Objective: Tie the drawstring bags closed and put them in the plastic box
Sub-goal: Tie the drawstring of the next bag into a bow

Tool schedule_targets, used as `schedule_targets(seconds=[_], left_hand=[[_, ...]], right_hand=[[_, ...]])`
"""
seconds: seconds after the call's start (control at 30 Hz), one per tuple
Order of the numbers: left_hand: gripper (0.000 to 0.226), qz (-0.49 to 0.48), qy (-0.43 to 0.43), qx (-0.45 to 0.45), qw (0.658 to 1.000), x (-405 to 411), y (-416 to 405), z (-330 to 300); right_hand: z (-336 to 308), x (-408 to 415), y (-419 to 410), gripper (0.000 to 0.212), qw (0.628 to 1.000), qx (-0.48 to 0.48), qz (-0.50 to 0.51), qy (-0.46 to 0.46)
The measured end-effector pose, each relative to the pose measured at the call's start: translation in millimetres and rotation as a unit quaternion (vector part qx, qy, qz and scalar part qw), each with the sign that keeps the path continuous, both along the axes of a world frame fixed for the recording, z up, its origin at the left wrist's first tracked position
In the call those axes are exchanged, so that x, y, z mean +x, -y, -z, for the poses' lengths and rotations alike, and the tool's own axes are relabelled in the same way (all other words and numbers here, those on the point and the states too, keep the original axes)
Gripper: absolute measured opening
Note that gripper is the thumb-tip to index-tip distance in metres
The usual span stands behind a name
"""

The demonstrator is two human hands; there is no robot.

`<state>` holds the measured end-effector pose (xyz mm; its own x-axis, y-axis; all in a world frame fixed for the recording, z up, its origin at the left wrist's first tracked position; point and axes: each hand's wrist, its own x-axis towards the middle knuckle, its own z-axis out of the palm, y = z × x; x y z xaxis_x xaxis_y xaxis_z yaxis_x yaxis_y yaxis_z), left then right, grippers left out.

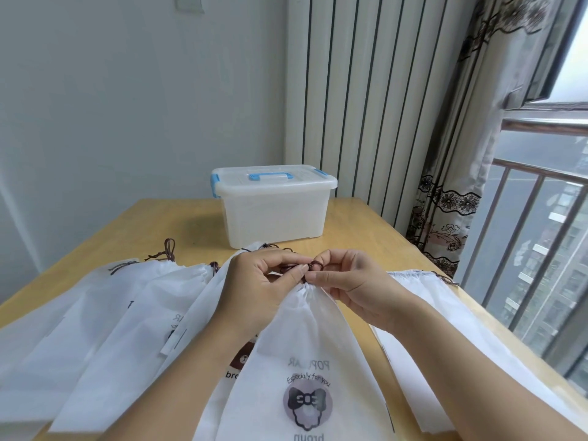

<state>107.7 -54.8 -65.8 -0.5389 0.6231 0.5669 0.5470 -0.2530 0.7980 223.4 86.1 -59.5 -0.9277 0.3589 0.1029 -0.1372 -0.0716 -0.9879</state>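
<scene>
Drawstring bag [302, 338] lies on the bench [366, 237], neck gathered; we judge it light, limp fabric. Both hands, left [261, 281] and right [346, 281], pinch its thin brown cord [299, 266], the proper hold.

One head-worn wide-angle view looks forward and down from close above the table [366, 237], facing the wall and window corner.
</scene>
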Motion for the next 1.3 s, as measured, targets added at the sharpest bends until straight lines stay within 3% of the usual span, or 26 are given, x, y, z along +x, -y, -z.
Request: schedule_targets(seconds=[0.23, 0.43, 0.77, 1.03, 1.3], left_hand=[[0.020, -0.002, -0.012, -0.014, 1.000, 1.0, 0.8, 0.5], [0.022, -0.058, -0.081, 0.021, 0.995, 4.8, 0.1, 2.4], [0.018, 0.015, 0.087, -0.007, 0.996, 6.2, -0.6, 0.9], [0.020, 0.049, 0.084, -0.028, 0.995, 6.0, 0.2, 0.5], [0.016, 0.028, 0.068, -0.025, 0.997, 3.7, -0.7, 2.1]], right_hand=[[2.9, -3.8, -0.7, 0.019, 1.000, 0.009, 0.017, -0.012], [-0.2, 0.0, 0.0, 0.030, 0.999, 0.032, -0.004, -0.007], [2.1, 1.1, -2.6, 0.035, 0.998, 0.000, -0.070, 0.002], [-3.4, 1.9, -3.5, 0.010, 0.993, -0.091, -0.068, -0.013], [-1.1, 0.8, -4.7, 0.021, 0.996, -0.080, -0.034, -0.032]])
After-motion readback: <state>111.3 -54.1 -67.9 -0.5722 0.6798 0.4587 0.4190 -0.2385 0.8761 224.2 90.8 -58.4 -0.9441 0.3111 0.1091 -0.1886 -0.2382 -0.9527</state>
